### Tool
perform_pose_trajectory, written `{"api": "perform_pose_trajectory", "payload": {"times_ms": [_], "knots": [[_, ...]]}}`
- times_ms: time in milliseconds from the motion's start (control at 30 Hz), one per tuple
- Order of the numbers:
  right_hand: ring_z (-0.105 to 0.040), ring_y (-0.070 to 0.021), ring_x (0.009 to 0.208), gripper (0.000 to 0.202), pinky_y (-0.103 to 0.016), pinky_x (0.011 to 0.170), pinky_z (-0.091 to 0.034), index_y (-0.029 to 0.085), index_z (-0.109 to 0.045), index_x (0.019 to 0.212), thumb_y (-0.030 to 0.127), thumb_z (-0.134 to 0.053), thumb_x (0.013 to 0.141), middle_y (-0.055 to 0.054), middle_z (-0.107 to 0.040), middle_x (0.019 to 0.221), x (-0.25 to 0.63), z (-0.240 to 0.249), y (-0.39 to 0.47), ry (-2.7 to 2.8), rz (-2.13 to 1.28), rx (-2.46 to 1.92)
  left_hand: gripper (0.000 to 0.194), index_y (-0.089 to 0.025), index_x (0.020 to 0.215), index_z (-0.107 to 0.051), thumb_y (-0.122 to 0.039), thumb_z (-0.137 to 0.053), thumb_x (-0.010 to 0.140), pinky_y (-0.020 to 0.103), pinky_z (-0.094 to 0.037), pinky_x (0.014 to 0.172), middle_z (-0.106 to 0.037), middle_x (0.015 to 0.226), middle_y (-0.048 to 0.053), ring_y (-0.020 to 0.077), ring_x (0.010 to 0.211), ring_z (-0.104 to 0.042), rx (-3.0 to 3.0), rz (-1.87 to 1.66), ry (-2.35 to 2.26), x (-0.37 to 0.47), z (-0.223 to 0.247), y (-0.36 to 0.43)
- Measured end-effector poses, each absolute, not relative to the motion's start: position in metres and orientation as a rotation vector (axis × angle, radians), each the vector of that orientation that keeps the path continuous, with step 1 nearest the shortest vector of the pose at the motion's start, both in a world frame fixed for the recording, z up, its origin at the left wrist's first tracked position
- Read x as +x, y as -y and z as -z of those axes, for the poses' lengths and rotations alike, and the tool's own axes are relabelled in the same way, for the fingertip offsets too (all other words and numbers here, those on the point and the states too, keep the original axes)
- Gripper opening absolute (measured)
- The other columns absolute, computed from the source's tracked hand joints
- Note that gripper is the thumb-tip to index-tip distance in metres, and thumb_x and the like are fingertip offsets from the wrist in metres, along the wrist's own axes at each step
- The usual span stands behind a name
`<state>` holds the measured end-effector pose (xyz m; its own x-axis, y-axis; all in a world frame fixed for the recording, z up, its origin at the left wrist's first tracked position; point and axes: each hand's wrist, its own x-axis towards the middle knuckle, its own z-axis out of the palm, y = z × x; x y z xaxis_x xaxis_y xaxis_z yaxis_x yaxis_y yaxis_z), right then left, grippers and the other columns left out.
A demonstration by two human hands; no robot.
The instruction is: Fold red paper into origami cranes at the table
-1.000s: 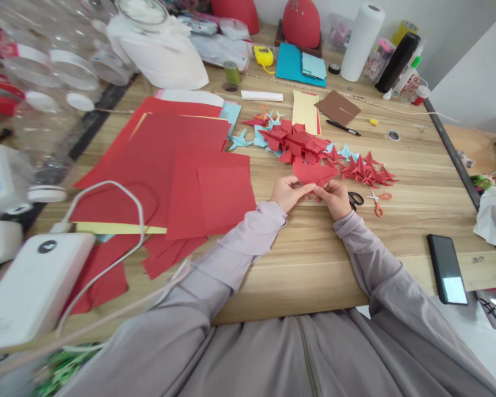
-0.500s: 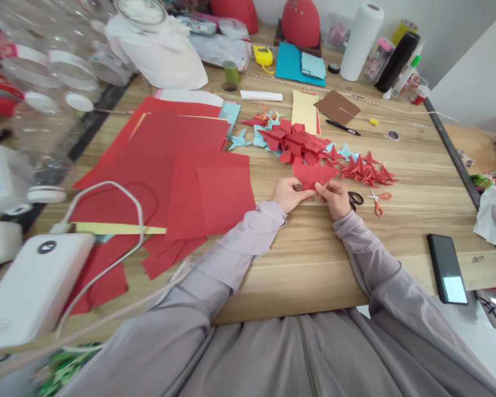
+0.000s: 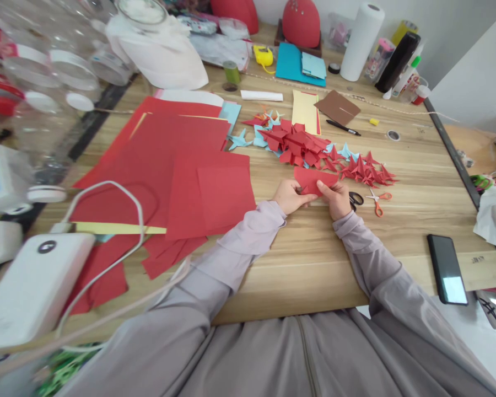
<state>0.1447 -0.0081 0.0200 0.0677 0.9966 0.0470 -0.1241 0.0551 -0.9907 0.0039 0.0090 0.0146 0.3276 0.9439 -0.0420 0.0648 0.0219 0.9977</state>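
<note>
Craft workspace, one; whether in a home or a workshop, I cannot tell. Evidence: wood-grain table [image 3: 297, 275]; red paper sheets [image 3: 161, 143]; folded red paper shapes [image 3: 300, 144]; orange-handled scissors [image 3: 379, 204]; black pen [image 3: 343, 128]; yellow tape measure [image 3: 263, 55]; paper roll [image 3: 362, 42]; clear plastic bottles [image 3: 72, 69], crowded at my left.

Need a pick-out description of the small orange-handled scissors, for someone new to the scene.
On the wooden table, find the black phone at the right. Up and left of it lie small open scissors. Their orange handles distinguish them from the black-handled pair beside them.
</note>
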Motion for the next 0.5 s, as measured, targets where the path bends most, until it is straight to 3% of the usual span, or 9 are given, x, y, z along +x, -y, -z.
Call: {"api": "perform_pose_trajectory", "payload": {"times_ms": [167, 500], "knots": [[-0.024, -0.0036, 0.034, 0.05, -0.022, 0.035, -0.021, 0.018, -0.04, 0.043, 0.053, -0.067, 0.067, 0.008, -0.031, 0.034, 0.1455, -0.0222, 0.0081, 1.081, -1.181, -1.154, 0.033, -0.01, 0.055, -0.058, -0.036, -0.078, 0.053, 0.023, -0.039, 0.041, -0.057, 0.045, 0.003, 0.0111, 0.04, -0.051, 1.363, -0.861, -1.026, 0.0027, -0.0154, -0.0096], [-0.027, -0.0055, 0.028, 0.063, -0.023, 0.032, -0.019, 0.02, -0.033, 0.037, 0.067, -0.04, 0.079, 0.004, -0.034, 0.029, 0.1474, -0.0162, 0.0045, 1.094, -1.094, -1.302, 0.034, -0.01, 0.058, -0.058, -0.036, -0.08, 0.05, 0.022, -0.037, 0.038, -0.055, 0.046, 0.001, 0.0095, 0.037, -0.049, 1.26, -0.951, -0.973, 0.006, -0.0108, -0.01]]}}
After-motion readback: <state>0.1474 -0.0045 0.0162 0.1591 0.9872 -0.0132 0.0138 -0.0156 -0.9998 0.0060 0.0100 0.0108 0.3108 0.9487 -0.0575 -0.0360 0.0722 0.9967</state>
